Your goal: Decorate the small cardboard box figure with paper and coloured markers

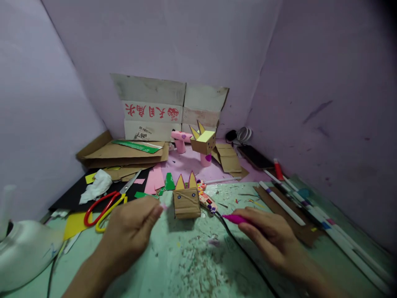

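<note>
My left hand (132, 227) is closed in a pinch, with a small blurred pale pink piece (163, 206) showing at its fingertips. In my right hand (273, 236) is a bright pink marker (233, 218), its tapered end pointing left. Between the hands a small cardboard animal head (186, 203) with yellow ears and two blue eyes sits on the table, touched by neither hand. Behind its right side lies a flower-patterned hot glue gun (207, 200), whose black cable (245, 250) runs toward me past my right hand.
Red-and-yellow scissors (114, 203) and crumpled tissue (97, 186) lie left. Behind stand a second cardboard head (203, 142) on a pink base and a folded carton (155, 97). Several white markers (283, 203) and a phone (256, 156) are right; a white rounded object (27, 252) stands near left.
</note>
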